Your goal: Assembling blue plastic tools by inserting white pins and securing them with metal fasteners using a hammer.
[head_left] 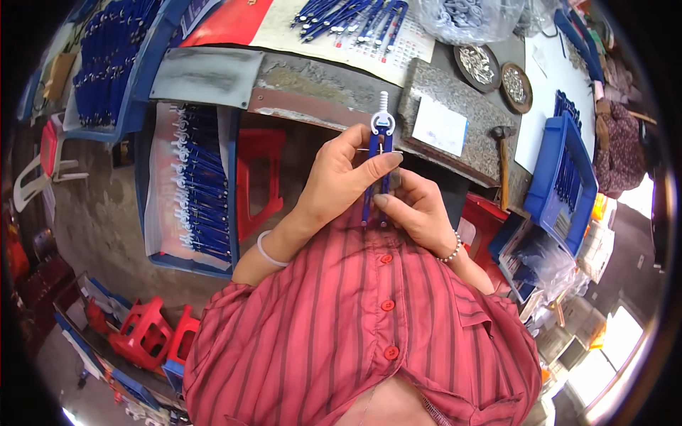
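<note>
A blue drawing compass [382,126] with a white ribbed handle points upward in front of my striped shirt. Its two legs hang side by side, slightly apart. My left hand [339,174] is closed on its upper part, with the thumb laid across the front beside a thin crosswise metal rod. Lower down, my right hand [420,204] pinches around the right leg, and its fingers partly hide that leg. Whether a small part sits between those fingertips, I cannot make out. Both hands are just off the near edge of the workbench [312,82].
On the bench lie a pile of blue compasses [355,21], a stone slab [472,124] with a white card [440,126], a hammer [504,167] and two dishes of small metal parts [477,67]. Blue crates [233,192] of compasses flank me. Red stools [145,332] stand behind left.
</note>
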Action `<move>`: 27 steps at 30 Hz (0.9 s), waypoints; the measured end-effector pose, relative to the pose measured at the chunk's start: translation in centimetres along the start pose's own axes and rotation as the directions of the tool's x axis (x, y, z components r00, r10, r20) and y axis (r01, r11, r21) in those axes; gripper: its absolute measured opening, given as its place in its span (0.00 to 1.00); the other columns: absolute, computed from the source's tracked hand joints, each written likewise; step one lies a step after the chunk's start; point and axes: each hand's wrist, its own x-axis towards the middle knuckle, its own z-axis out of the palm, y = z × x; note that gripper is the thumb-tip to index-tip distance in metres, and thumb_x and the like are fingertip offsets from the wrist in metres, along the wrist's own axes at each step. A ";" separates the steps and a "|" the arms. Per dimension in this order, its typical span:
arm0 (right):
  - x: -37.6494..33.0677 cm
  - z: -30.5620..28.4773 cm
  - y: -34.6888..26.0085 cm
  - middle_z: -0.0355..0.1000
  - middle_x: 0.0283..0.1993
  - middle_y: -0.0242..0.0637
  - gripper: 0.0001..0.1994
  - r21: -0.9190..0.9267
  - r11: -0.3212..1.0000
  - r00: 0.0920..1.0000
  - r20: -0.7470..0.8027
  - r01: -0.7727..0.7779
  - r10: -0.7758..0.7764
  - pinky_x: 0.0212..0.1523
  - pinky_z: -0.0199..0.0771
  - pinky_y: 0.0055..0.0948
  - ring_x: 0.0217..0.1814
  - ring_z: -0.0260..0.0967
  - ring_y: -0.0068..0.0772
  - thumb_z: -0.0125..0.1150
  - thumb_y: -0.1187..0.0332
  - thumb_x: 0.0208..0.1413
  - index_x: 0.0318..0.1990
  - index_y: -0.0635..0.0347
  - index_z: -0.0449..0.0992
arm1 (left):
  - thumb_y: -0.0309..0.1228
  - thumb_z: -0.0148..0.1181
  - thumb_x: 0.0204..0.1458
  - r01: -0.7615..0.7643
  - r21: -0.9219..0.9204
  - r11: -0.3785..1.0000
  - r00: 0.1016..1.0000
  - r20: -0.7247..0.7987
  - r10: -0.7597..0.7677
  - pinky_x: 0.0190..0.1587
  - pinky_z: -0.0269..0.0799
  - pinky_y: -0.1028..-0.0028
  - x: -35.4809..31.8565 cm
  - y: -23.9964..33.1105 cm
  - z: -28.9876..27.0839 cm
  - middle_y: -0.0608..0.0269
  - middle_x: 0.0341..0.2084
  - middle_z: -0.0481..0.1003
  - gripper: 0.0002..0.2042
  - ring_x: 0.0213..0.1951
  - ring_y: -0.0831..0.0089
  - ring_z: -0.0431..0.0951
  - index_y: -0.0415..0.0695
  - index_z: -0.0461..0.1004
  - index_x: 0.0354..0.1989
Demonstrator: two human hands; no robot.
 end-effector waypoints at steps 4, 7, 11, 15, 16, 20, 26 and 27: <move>0.1 0.3 0.5 0.71 0.29 0.26 0.08 -0.079 0.997 0.999 0.020 -0.027 0.029 0.25 0.63 0.13 0.25 0.64 0.11 0.59 0.73 0.55 0.41 0.63 0.71 | 0.33 0.59 0.55 0.009 0.079 0.997 1.000 -0.013 -0.008 0.28 0.63 0.84 -0.5 -0.7 -1.4 0.73 0.22 0.70 0.10 0.27 0.88 0.66 0.38 0.72 0.33; 0.1 0.3 1.2 0.71 0.31 0.27 0.08 -0.144 0.990 0.998 0.053 -0.009 0.017 0.28 0.66 0.14 0.28 0.65 0.12 0.58 0.74 0.56 0.42 0.64 0.71 | 0.35 0.60 0.54 0.010 0.126 0.992 1.000 -0.003 -0.010 0.28 0.64 0.83 -0.7 -0.6 -2.3 0.72 0.20 0.71 0.12 0.26 0.89 0.66 0.37 0.72 0.29; 0.3 1.4 0.1 0.69 0.30 0.24 0.07 -0.142 0.989 1.000 0.012 -0.027 0.029 0.27 0.63 0.13 0.28 0.62 0.09 0.58 0.73 0.56 0.40 0.64 0.71 | 0.32 0.59 0.55 -0.039 0.120 0.992 0.999 0.003 0.039 0.29 0.65 0.84 -1.0 0.6 -1.6 0.71 0.24 0.71 0.09 0.27 0.87 0.68 0.38 0.72 0.35; 0.3 1.2 0.3 0.69 0.27 0.24 0.07 -0.038 0.996 0.997 -0.016 -0.078 0.077 0.22 0.58 0.12 0.23 0.59 0.08 0.59 0.71 0.56 0.39 0.63 0.71 | 0.28 0.60 0.54 -0.005 0.014 1.000 1.000 0.011 0.004 0.35 0.69 0.83 -1.5 0.2 -1.6 0.70 0.29 0.73 0.11 0.30 0.85 0.72 0.37 0.71 0.43; 0.4 1.0 0.2 0.70 0.27 0.24 0.07 -0.009 0.991 0.991 -0.004 -0.132 0.132 0.21 0.58 0.12 0.22 0.60 0.09 0.58 0.71 0.56 0.40 0.62 0.71 | 0.27 0.59 0.53 0.003 -0.007 1.000 1.000 0.023 -0.003 0.36 0.70 0.82 -1.7 0.1 -1.7 0.68 0.31 0.73 0.13 0.32 0.84 0.72 0.37 0.69 0.46; 0.7 1.0 -0.1 0.72 0.27 0.26 0.07 0.060 0.988 0.989 0.005 -0.146 0.146 0.20 0.56 0.11 0.21 0.61 0.10 0.57 0.69 0.57 0.41 0.61 0.71 | 0.22 0.57 0.53 0.083 -0.075 0.994 0.995 0.058 -0.078 0.41 0.70 0.81 -2.6 -0.4 -2.7 0.63 0.36 0.74 0.18 0.37 0.81 0.73 0.36 0.66 0.53; 1.2 1.6 0.4 0.72 0.28 0.29 0.08 0.040 0.985 0.986 0.001 -0.168 0.168 0.20 0.56 0.11 0.21 0.61 0.11 0.57 0.70 0.57 0.42 0.62 0.71 | 0.24 0.52 0.57 0.177 -0.177 0.968 0.984 0.065 -0.168 0.40 0.72 0.81 -3.8 -0.2 -3.8 0.61 0.36 0.75 0.14 0.36 0.82 0.74 0.32 0.67 0.50; 1.3 1.7 0.6 0.73 0.27 0.30 0.08 0.017 0.989 0.989 -0.006 -0.149 0.149 0.18 0.54 0.11 0.19 0.60 0.11 0.57 0.71 0.57 0.43 0.62 0.71 | 0.24 0.52 0.57 0.177 -0.177 0.968 0.984 0.063 -0.169 0.40 0.72 0.81 -3.8 0.1 -4.0 0.61 0.36 0.75 0.14 0.36 0.82 0.74 0.32 0.67 0.50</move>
